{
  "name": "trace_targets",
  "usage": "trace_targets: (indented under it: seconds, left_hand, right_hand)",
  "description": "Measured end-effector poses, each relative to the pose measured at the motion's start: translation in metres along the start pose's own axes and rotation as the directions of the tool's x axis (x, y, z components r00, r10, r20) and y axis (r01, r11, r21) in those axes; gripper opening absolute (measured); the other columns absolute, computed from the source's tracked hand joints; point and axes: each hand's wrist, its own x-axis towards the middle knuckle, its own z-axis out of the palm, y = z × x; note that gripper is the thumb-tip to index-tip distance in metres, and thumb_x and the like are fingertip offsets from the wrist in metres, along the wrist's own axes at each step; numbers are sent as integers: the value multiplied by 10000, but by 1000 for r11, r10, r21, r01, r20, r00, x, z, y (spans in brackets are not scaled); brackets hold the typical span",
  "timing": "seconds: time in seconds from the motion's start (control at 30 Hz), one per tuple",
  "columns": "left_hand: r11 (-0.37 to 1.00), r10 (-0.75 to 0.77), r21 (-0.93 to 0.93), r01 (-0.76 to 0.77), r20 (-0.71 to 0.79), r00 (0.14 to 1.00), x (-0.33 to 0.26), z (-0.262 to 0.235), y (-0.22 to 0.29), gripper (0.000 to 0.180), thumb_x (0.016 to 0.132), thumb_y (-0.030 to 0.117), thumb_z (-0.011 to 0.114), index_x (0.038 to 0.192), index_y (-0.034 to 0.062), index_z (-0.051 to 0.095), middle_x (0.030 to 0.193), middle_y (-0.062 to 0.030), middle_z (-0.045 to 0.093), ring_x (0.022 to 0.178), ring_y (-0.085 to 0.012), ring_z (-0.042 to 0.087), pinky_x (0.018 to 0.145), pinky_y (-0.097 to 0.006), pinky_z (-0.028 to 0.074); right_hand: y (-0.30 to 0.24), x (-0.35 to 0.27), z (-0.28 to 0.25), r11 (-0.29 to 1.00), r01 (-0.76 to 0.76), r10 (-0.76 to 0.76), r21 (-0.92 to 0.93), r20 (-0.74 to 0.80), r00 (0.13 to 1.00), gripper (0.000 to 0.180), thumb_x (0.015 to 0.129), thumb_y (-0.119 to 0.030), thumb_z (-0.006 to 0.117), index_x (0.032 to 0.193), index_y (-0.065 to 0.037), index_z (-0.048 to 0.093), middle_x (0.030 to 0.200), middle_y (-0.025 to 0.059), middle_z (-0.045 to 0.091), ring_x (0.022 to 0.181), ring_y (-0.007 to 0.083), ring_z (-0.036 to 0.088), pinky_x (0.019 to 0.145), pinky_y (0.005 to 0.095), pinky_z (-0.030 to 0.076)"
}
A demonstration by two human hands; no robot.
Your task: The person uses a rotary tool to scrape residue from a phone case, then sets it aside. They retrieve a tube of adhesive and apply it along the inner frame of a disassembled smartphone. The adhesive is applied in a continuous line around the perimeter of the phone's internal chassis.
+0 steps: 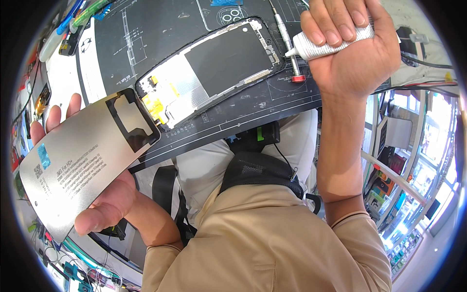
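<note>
In my left hand [109, 197] lies a silver-backed phone display panel [92, 151], held tilted over the left side of the mat. My fingers reach round its far edge and the thumb rests at the near edge. A black-edged cutout and a small blue sticker show on its back. The panel's right corner is close to an open phone body [175, 75] lying on the mat; whether they touch I cannot tell. That body has a black sheet and a gold flex cable. My right hand [357, 53] is closed round a white nozzle-tipped tube [305, 47], pointing left, above the phone's right end.
A black printed work mat [224, 119] covers the bench. On it, beside the phone, lies a thin screwdriver [282, 29] with a red end, partly beneath the nozzle. Tools and pens [73, 24] crowd the far left. Cables [428, 63] run at the right, near shelves [389, 180].
</note>
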Motion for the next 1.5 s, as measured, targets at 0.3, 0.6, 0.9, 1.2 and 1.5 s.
trace_targets:
  seconds: [0.3, 0.6, 0.9, 1.2, 1.5]
  left_hand:
    - [1000, -4, -2, 4, -9, 1000, 0, 1, 0, 1282, 734, 849, 636, 1565, -24, 201, 1493, -282, 418, 1411, -545, 413, 1130, -633, 420]
    - [1000, -6, 0, 6, 1, 1000, 0, -1, 0, 1292, 729, 854, 637, 1568, -20, 187, 1497, -285, 415, 1414, -540, 412, 1128, -632, 419]
    - [1000, -14, -7, 14, 9, 1000, -1, -1, 1, 1288, 730, 844, 644, 1572, -12, 177, 1509, -284, 412, 1417, -531, 415, 1139, -621, 414]
    - [999, -1, -52, 2, 34, 999, -2, 3, -1, 1232, 787, 837, 596, 1572, -33, 215, 1489, -295, 440, 1395, -521, 446, 1141, -600, 419]
    - [993, -2, -118, 8, 54, 999, -5, 5, -5, 1226, 787, 830, 623, 1563, -41, 246, 1466, -290, 449, 1356, -496, 496, 1117, -560, 448]
  right_hand:
    - [-3, 1, -1, 986, 34, -37, -166, -17, 999, 423, 1087, -300, 375, 683, -181, 411, 503, -50, 352, 388, 72, 333, 366, 229, 360]
    - [-2, 0, -3, 975, 54, -61, -218, -26, 998, 428, 1085, -298, 375, 675, -181, 411, 500, -51, 355, 380, 76, 321, 354, 232, 347]
    - [-11, -8, 15, 986, -116, 132, 120, -128, 983, 440, 1090, -304, 362, 675, -168, 420, 510, -42, 358, 408, 95, 358, 390, 256, 375]
    - [-14, -10, 13, 691, -332, 390, 642, 56, 919, 397, 1046, -249, 408, 667, -134, 380, 612, -3, 373, 543, 122, 360, 558, 293, 378]
    - [-49, -20, 28, 536, -275, 381, 798, 62, 923, 392, 1034, -196, 428, 656, -99, 391, 645, 50, 414, 540, 162, 424, 535, 327, 419]
